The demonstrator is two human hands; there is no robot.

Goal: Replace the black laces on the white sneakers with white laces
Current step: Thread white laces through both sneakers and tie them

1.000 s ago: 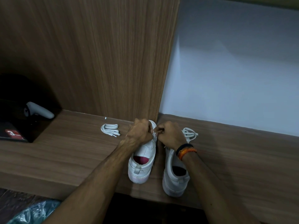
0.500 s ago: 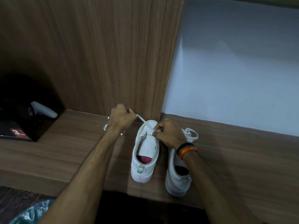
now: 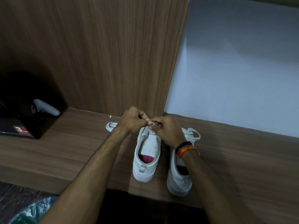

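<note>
Two white sneakers stand heel-toward-me on a wooden ledge (image 3: 64, 152): the left sneaker (image 3: 146, 159) with a pink insole and the right sneaker (image 3: 178, 178). Both hands meet over the left sneaker's toe end. My left hand (image 3: 133, 121) and my right hand (image 3: 168, 130) each pinch a white lace (image 3: 152, 123) between the fingertips. A coiled white lace (image 3: 110, 126) lies left of the hands, partly hidden by my left wrist. Another loose white lace (image 3: 192, 135) lies behind my right wrist. No black lace is visible.
A wooden panel (image 3: 113, 54) rises right behind the sneakers, with a pale wall (image 3: 234, 70) to its right. A dark box with a grey controller (image 3: 46, 108) sits at the left. A plastic bag (image 3: 30, 210) lies below the ledge's front edge.
My left hand had pulled the lace out to the left half a second ago; it has come back in to meet my right hand over the sneaker's toe.
</note>
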